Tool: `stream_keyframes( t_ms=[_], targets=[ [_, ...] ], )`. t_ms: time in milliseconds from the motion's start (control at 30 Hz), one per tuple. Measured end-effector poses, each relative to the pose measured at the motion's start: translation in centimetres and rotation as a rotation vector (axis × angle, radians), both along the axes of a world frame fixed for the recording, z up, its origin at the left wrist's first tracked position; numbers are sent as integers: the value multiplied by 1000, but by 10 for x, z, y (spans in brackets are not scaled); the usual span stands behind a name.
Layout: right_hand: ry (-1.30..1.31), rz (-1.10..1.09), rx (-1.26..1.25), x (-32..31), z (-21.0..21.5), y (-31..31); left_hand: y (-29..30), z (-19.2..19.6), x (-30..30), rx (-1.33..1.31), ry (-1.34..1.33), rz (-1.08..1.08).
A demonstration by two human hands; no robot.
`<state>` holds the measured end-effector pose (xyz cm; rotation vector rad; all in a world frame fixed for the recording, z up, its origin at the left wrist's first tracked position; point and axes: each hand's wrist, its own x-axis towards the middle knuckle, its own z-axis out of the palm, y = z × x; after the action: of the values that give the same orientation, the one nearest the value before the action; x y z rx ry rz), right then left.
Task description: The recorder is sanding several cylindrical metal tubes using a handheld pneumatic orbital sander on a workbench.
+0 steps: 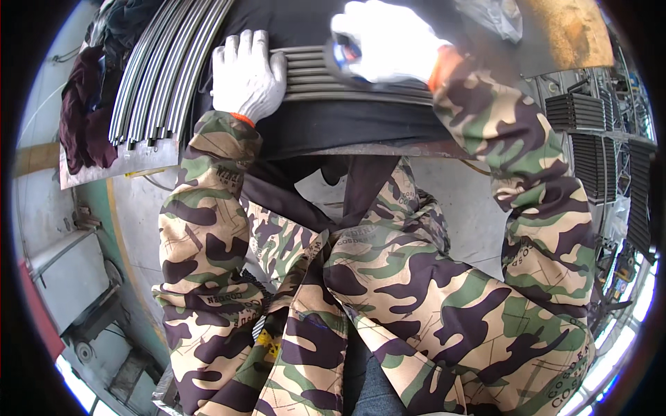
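Note:
A row of several grey metal rods (310,73) lies side by side, running left to right across a black cloth (347,130). My left hand (244,82), in a white knit glove, rests flat at the left ends of these rods, fingers stretched out and thumb apart. Over their middle, my right hand (392,45), also in a white glove, is closed on a round, dark-rimmed disc with blue and red on it (343,55). Motion blurs this hand, and its glove covers most of the disc. The right ends of the rods are hidden by my right sleeve.
More long metal rods (166,66) lie at the left of the table, with dark red cloth (84,114) beside them. A clear plastic bag (494,17) and a brown-stained board (565,35) are at the far right. Dark stacked bars (576,111) stand on the right.

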<state>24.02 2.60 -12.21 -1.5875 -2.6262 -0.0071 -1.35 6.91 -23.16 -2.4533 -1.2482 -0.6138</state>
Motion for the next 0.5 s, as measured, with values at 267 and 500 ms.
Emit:
stream_keyframes(
  t_ms=[267,500],
  targets=[
    [7,-12,-21,-12,1,8,14,-11,8,109,-32,-62],
    [39,-55,-24,-23,4,26,13,-13,1,104,-39,-51]
  ],
)
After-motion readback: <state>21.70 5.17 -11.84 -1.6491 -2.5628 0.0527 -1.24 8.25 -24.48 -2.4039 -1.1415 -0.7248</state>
